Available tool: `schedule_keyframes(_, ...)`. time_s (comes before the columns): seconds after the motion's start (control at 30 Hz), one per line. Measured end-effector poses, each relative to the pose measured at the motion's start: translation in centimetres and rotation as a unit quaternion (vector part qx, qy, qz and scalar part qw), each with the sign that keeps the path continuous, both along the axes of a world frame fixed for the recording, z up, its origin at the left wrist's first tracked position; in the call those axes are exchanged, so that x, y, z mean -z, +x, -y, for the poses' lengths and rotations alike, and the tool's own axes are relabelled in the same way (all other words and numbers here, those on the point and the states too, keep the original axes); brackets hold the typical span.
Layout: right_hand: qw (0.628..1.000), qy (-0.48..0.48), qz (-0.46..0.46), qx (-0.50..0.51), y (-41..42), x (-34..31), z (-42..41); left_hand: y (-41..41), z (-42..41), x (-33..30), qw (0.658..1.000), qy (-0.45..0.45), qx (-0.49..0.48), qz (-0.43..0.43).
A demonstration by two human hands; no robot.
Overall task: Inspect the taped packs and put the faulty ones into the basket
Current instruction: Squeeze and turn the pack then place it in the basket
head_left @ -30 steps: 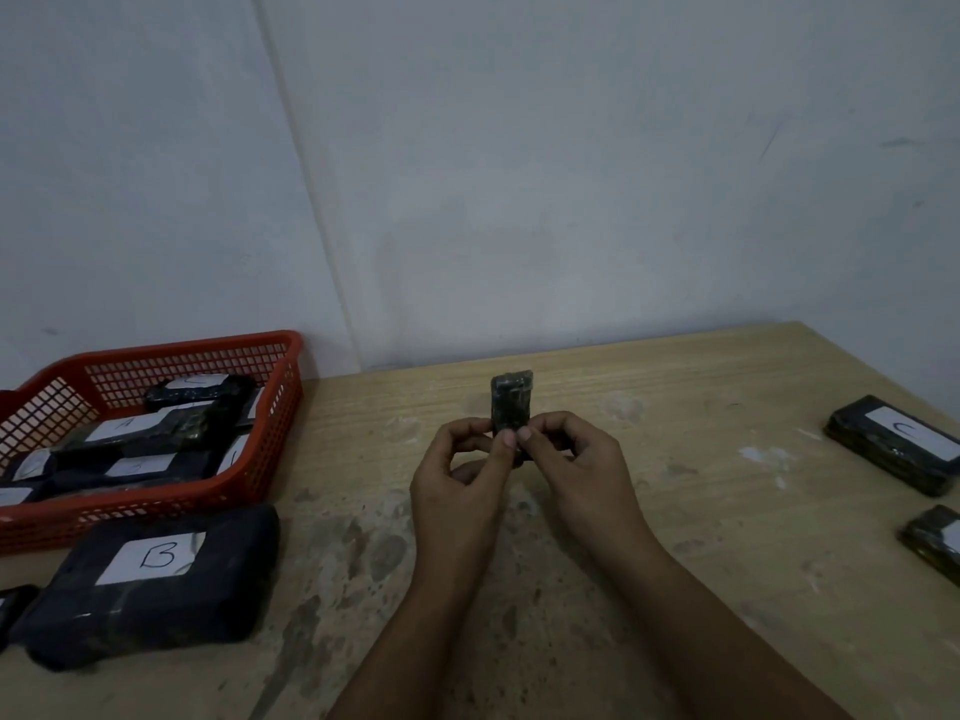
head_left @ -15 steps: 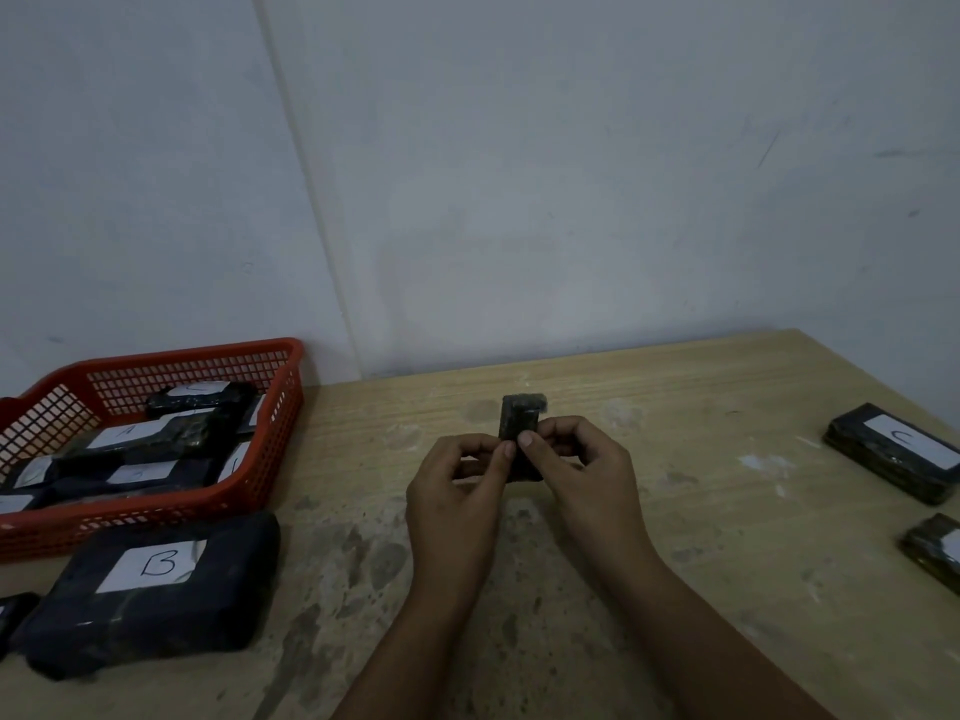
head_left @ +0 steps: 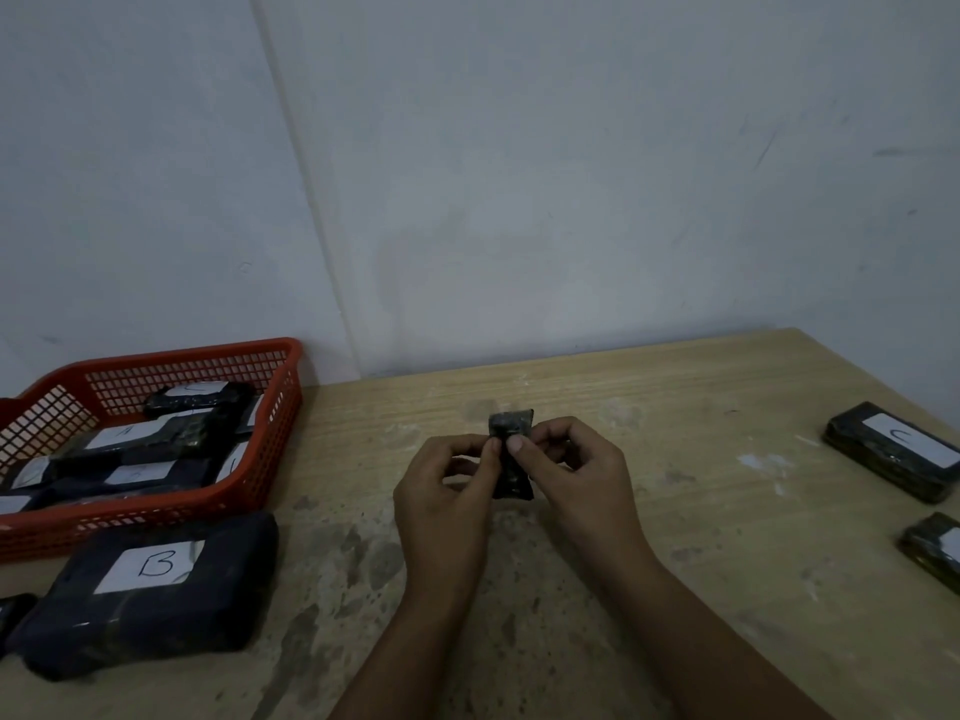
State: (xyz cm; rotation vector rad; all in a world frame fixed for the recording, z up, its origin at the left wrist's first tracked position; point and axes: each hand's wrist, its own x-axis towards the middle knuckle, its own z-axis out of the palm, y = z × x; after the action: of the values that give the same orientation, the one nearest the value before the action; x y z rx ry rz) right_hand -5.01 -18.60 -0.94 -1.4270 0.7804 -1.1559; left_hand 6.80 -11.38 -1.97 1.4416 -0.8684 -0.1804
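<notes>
Your left hand and right hand both pinch one small dark taped pack, thumbs and fingertips meeting on its lower half. You hold the pack upright above the middle of the wooden table, its top end showing above your fingers. Whether its bottom end touches the table I cannot tell.

Red mesh basket sits at the table's far left corner, against the wall. Several dark packs with white labels lie in it, overlapping; one label reads "A".

Large dark pack labelled "B" lies flat just in front of the basket, near the left edge. Another dark item is cut off at the left edge beside it.

At the right edge: one pack labelled "C", flat, and a second pack nearer you, partly out of view, label unreadable. The two lie apart
</notes>
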Motion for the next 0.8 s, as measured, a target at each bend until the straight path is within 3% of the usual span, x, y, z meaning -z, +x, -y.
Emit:
schedule_keyframes(0.5, 0.997, -0.067, -0.010, -0.026, 0.0, 0.0, -0.3, -0.2, -0.1, -0.5, 1.000, -0.010, 0.019, 0.006)
schedule_keyframes(0.8, 0.999, -0.046, 0.015, 0.008, 0.0, 0.0, -0.4, -0.6, -0.6, -0.9, 0.998, 0.010, 0.037, -0.052)
